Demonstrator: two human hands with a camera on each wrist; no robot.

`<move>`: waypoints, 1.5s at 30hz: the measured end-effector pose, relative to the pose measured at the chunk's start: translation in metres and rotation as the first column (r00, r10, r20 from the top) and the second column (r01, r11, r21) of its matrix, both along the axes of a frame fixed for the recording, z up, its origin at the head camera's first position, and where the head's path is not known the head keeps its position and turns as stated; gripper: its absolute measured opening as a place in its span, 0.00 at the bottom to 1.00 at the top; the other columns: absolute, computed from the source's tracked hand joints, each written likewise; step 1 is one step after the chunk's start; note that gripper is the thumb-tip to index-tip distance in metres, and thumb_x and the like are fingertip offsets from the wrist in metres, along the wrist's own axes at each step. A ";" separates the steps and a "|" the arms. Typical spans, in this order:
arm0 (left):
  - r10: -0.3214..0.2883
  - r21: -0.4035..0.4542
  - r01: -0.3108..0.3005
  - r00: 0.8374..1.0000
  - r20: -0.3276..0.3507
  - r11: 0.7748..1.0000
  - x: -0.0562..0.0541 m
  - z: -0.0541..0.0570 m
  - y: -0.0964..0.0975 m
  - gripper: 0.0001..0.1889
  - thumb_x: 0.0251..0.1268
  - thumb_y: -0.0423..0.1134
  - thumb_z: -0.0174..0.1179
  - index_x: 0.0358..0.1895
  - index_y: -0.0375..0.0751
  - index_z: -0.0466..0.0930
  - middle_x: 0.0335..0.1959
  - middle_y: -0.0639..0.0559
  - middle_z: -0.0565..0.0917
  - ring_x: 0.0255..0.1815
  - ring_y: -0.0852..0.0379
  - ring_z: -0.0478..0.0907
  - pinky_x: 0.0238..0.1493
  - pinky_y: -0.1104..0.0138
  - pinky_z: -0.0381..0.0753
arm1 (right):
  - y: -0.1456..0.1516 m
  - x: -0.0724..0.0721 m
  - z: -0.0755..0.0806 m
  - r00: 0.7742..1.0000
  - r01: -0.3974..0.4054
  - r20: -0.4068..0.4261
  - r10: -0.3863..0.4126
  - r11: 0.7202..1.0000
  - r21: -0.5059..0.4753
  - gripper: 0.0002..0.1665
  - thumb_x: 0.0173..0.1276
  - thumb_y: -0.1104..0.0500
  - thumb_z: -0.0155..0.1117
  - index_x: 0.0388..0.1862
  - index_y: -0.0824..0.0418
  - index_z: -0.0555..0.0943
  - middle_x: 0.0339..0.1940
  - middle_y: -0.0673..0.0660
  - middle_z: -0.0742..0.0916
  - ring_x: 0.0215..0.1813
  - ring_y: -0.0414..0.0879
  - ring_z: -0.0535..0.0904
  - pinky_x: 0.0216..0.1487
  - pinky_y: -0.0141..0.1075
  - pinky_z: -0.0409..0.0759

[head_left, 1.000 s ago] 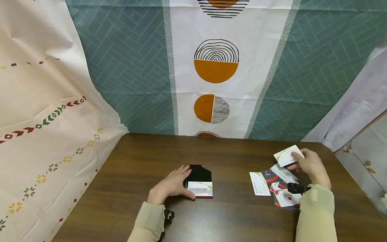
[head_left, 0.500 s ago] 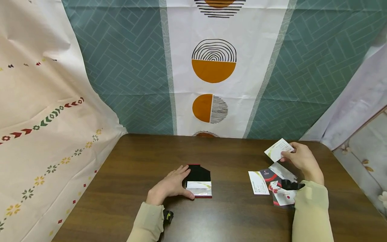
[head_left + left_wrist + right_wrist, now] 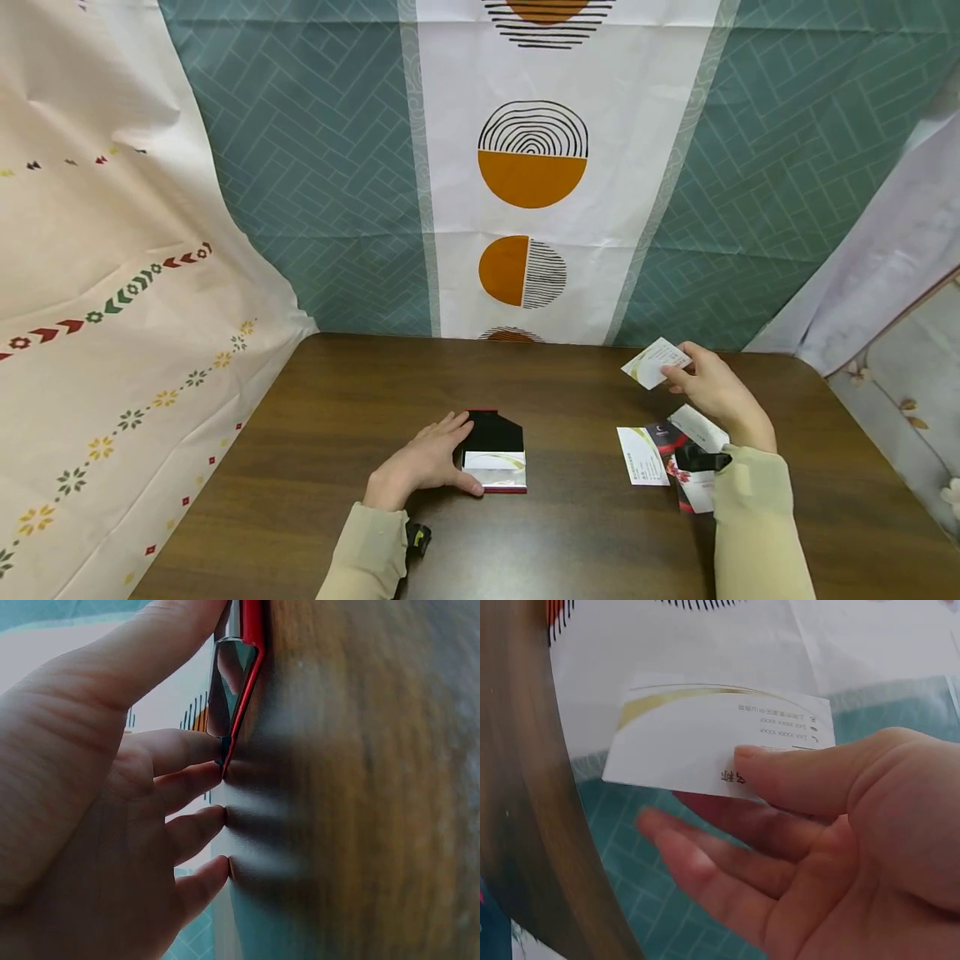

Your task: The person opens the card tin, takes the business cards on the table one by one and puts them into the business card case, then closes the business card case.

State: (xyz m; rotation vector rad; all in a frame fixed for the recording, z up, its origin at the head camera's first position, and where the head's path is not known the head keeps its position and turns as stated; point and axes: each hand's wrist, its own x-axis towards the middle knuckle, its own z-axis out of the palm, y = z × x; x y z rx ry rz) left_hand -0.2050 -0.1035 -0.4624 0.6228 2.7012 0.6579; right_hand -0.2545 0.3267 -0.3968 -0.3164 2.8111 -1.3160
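Observation:
In the head view, my left hand [image 3: 429, 460] holds the left side of a small black and red business card case [image 3: 495, 429] flat on the table. Its thumb lies at the near edge and its fingers at the left side. A white card with a yellow-green curve shows in the silvery pocket of the case. My right hand [image 3: 716, 390] pinches a white business card [image 3: 654, 363] between thumb and fingers, raised above the table's back right. Printed lines and a gold curve show on this card [image 3: 682, 739] in the right wrist view.
Below the right hand lie several business cards, some overlapping: a white one [image 3: 642, 457] at the left, another white one [image 3: 699, 428], and dark, red and white ones partly hidden by the right wrist. Patterned cloths [image 3: 345, 167] hang behind the wooden table [image 3: 570, 533].
My right hand has moved left and away from the body with the white card, off the loose cards. My left hand has stayed at the card case.

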 end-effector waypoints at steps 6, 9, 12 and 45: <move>0.002 0.004 -0.003 1.000 0.001 1.000 -0.001 0.001 0.000 0.56 0.44 0.62 0.74 0.74 0.36 0.60 0.77 0.44 0.55 0.78 0.43 0.46 0.73 0.48 0.50 | -0.022 -0.004 0.003 0.997 -0.071 0.015 0.071 0.997 0.043 0.09 0.74 0.67 0.54 0.46 0.72 0.67 0.30 0.63 0.87 0.30 0.56 0.86 0.33 0.47 0.85; 0.002 0.001 -0.002 1.000 -0.001 1.000 -0.001 0.001 0.000 0.56 0.44 0.62 0.74 0.74 0.36 0.60 0.77 0.44 0.55 0.78 0.43 0.46 0.73 0.47 0.50 | -0.034 -0.006 0.004 0.996 -0.090 -0.013 0.092 0.989 0.115 0.08 0.72 0.67 0.56 0.43 0.70 0.68 0.24 0.58 0.87 0.25 0.50 0.84 0.30 0.43 0.82; -0.001 -0.003 0.001 1.000 -0.001 1.000 -0.001 0.000 0.000 0.56 0.44 0.62 0.74 0.74 0.37 0.61 0.77 0.44 0.55 0.78 0.43 0.46 0.73 0.47 0.50 | -0.046 -0.008 0.002 0.993 -0.102 -0.036 0.108 0.984 0.143 0.09 0.71 0.67 0.58 0.44 0.70 0.68 0.23 0.55 0.86 0.25 0.46 0.81 0.28 0.39 0.78; -0.009 -0.005 0.009 1.000 0.001 1.000 0.000 -0.001 0.000 0.55 0.44 0.61 0.74 0.74 0.36 0.60 0.77 0.43 0.55 0.78 0.43 0.47 0.73 0.47 0.50 | -0.137 -0.005 -0.015 0.972 -0.209 -0.085 0.219 0.971 0.113 0.12 0.67 0.68 0.65 0.46 0.65 0.74 0.25 0.52 0.81 0.24 0.43 0.75 0.26 0.34 0.75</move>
